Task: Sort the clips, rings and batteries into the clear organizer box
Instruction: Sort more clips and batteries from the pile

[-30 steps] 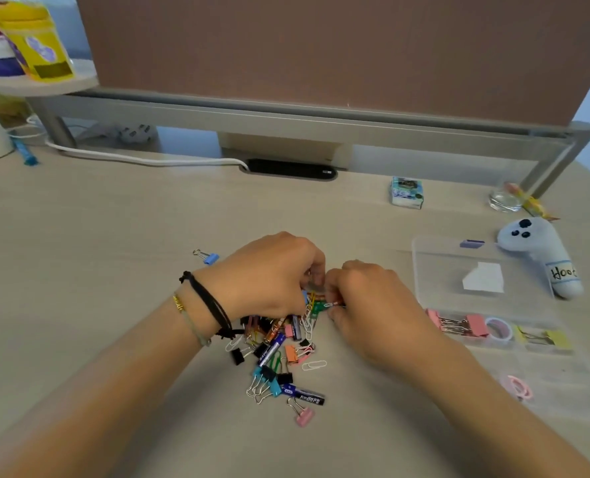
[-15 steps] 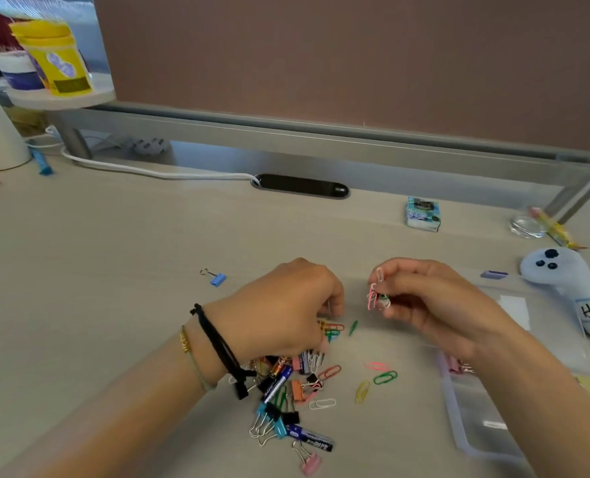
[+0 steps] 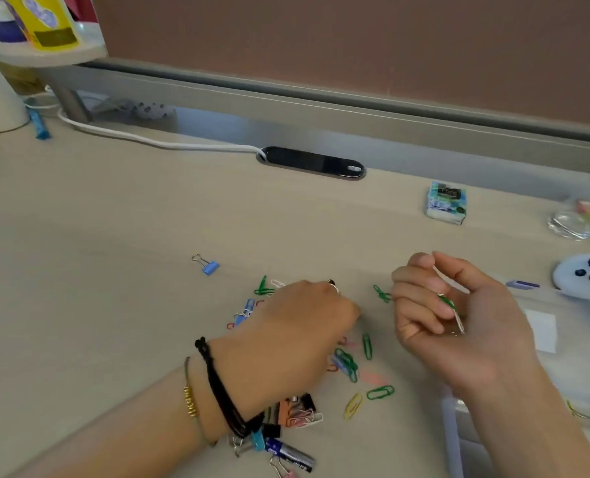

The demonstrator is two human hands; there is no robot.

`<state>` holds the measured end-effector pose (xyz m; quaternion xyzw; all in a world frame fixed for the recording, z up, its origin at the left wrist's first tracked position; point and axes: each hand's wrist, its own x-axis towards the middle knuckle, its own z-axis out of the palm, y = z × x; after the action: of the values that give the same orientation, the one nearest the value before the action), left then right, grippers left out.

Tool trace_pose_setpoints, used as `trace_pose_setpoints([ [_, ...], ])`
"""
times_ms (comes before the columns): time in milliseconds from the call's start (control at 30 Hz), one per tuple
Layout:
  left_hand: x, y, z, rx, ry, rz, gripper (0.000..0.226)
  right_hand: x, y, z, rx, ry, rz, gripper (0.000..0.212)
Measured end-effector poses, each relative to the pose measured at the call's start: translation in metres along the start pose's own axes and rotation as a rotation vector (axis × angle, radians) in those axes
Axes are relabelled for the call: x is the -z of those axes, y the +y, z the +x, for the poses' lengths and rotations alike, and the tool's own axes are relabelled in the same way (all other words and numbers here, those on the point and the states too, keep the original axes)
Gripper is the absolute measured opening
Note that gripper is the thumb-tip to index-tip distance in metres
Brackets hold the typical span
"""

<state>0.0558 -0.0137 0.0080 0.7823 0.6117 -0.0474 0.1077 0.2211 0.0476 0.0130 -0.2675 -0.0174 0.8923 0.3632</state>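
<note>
- The right hand point(image 3: 459, 315) is raised palm-inward, fingers curled, gripping a small bunch of paper clips point(image 3: 449, 305); a green one and a pale one show between finger and thumb, and a green end point(image 3: 382, 293) sticks out past the knuckles.
- The clear organizer box point(image 3: 542, 343) lies just right of that hand, partly behind the wrist, so the right hand is much the nearer for a drop. Which compartment lies closest I cannot tell: the walls are see-through and blurred.
- The held clips' long axis runs steeply, slanting down toward the box.
- The left hand point(image 3: 297, 343) rests knuckles-up on the pile of clips point(image 3: 349, 365), well left of the box. Its fingertips are hidden, so I cannot tell whether it holds anything.
- Loose paper clips are thin bent wire with glossy coloured coating: green, yellow, pink, blue.
- Binder clips point(image 3: 300, 414) have folded bodies and wire handles; they would likely tangle.
- A battery point(image 3: 290, 455), a smooth dark cylinder, lies at the pile's near edge.
- One blue binder clip point(image 3: 208, 265) sits alone, farthest left of the box.
</note>
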Motion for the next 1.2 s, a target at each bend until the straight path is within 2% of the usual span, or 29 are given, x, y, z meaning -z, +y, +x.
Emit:
trace_pose_setpoints([
  [167,0.004,-0.004,0.001,-0.008,0.054,0.020,0.022,-0.001,0.007,0.001,0.049,0.056,0.111,0.030],
  [267,0.002,-0.006,0.002,-0.038,0.091,0.006,0.023,-0.003,0.014,-0.001,0.034,0.043,0.046,0.029],
  [400,0.003,-0.014,0.003,-0.040,0.089,-0.235,0.029,-0.001,0.017,0.000,-0.022,-0.016,-0.176,0.036],
  [500,0.007,-0.024,0.007,0.011,0.013,-0.484,0.021,0.003,0.015,0.004,-0.037,-0.016,-0.212,0.036],
  [667,0.008,-0.036,0.007,0.095,0.005,-0.802,0.017,0.003,0.016,0.006,-0.053,0.006,-0.275,0.035],
  [867,0.019,-0.044,0.000,0.120,-0.039,-0.780,0.020,-0.001,0.013,0.003,-0.017,-0.005,-0.441,0.034],
  [1033,0.024,-0.054,0.000,0.124,0.034,-0.774,0.019,-0.002,0.011,0.001,0.019,-0.001,-0.598,0.033],
  [1200,0.024,-0.071,0.000,0.132,-0.011,-0.991,0.018,0.000,0.010,-0.002,0.160,0.030,-0.906,0.025],
])
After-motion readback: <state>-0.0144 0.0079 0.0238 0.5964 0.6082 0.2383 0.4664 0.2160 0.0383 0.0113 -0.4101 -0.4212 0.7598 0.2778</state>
